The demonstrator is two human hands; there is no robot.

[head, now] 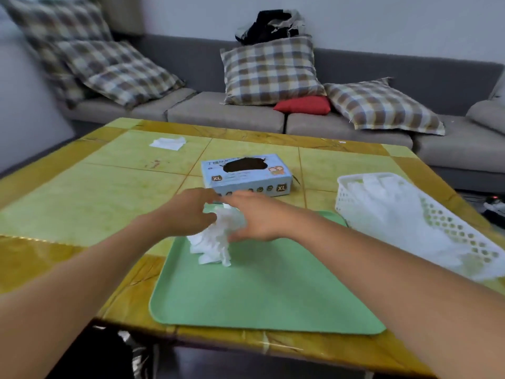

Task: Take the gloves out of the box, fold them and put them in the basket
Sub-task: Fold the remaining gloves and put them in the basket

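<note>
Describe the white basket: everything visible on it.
The white basket looks like plastic, rectangular with rounded corners, its side walls pierced by rows of hexagonal holes. It sits upright on the yellow tiled table at the person's right, just beside the green tray, near the table's right edge. White gloves fill it, heaped to about rim level. Neither hand touches it. Its near end is blurred.

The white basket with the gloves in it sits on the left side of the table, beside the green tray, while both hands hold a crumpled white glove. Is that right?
Not quite. The head view shows the white basket on the right side of the table, beside the green tray. The rest holds: the left hand and right hand hold a crumpled white glove.
</note>
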